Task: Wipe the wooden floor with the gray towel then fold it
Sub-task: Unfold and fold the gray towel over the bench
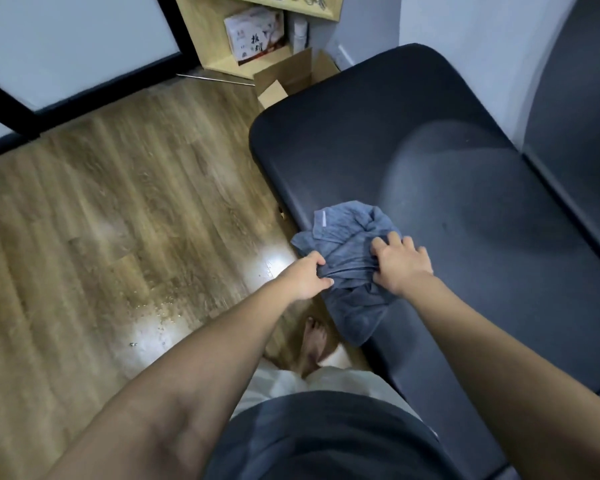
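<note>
The gray towel (pixel 347 251) lies crumpled on the left edge of a dark padded bench (pixel 447 174), one end hanging over the side. My left hand (pixel 309 278) pinches the towel's near left edge. On the towel's right side my right hand (pixel 399 263) grips a bunch of cloth, fingers curled into it. The wooden floor (pixel 125 209) spreads to the left, with small water drops (pixel 163 306) and bright glare patches close to my bare foot (pixel 314 344).
An open cardboard box (pixel 291 81) stands at the bench's far end, beside a low wooden shelf (pixel 229 60) holding a printed box. A dark-framed glass panel (pixel 66 46) borders the floor at the far left. A wall runs behind the bench.
</note>
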Motion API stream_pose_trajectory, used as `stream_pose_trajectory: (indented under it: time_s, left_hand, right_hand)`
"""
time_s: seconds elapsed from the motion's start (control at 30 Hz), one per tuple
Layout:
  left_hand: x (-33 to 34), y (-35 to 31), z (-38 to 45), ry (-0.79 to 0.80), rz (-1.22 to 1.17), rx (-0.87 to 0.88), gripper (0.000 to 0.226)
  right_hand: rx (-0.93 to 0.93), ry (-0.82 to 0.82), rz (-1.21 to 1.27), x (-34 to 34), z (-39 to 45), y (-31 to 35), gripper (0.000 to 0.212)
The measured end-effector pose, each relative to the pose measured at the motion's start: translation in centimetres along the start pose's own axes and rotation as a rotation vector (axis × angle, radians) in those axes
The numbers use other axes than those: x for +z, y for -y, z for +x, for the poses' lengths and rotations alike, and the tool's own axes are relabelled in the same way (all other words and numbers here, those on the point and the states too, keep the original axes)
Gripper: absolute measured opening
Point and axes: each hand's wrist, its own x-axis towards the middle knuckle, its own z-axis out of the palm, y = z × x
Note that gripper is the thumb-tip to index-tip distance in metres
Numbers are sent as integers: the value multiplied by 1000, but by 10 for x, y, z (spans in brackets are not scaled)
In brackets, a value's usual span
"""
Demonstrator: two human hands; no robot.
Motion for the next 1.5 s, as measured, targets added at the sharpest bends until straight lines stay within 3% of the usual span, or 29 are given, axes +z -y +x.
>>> stream_pose_trajectory:
  time_s: [0.17, 0.27, 0.33, 0.47, 0.6, 0.67, 0.73, 0.8, 0.9, 1.0, 1.07, 1.17, 1.23, 1.33, 1.5]
  left_hand:
    - [1, -6, 14, 2, 60, -15, 21]
    - [-16, -15, 17, -33, -57, 33, 23]
    - [-37, -30, 17, -144, -209, 96, 28]
    - [-90, -91, 17, -377, -501, 211, 15]
    - [-125, -146, 4, -413, -695, 379, 21]
    - [-127, -156, -3, -392, -792, 441, 24]
    - [-117, -149, -2, -396, -872, 409, 23]
    - [-100, -128, 1, -413, -864, 274, 25]
    - [-69, -86, 3, -331, -732, -23, 22]
    - [-42, -54, 2, -230, -756, -158, 25]
    - [-35, -46, 0, -201, -841, -177, 27]
    - [-41, -42, -2, -219, -995, -179, 29]
    - [-49, -42, -1, -268, -1087, -160, 27]
    - [-54, -48, 2, -270, -1177, -121, 23]
    - [-32, -79, 2, -84, -1002, -91, 24]
  right_hand:
    - [-48, -61, 81, 0, 12, -17, 26]
    - [40, -175, 524, -11, 19, -37, 16]
    - [78, -343, 770, -26, 25, -49, 14]
    - [44, -734, 1041, -74, 28, -53, 18]
    - [-2, -1165, 1328, -128, 18, -45, 20]
    - [-66, -1246, 1383, -144, 12, -46, 22]
    - [-116, -1190, 1294, -141, 10, -51, 20]
    - [-114, -1018, 1121, -115, 12, -57, 23]
    - [-63, -712, 967, -57, 12, -60, 44]
    - [43, -474, 922, -5, 4, -59, 61]
    - [55, -308, 841, 20, 1, -61, 58]
    - [-19, -90, 575, 43, 1, -69, 34]
    - [-20, -42, 455, 52, 0, -75, 27]
    - [16, -49, 533, 58, -2, -76, 20]
    - [-34, -40, 666, 50, -1, -48, 88]
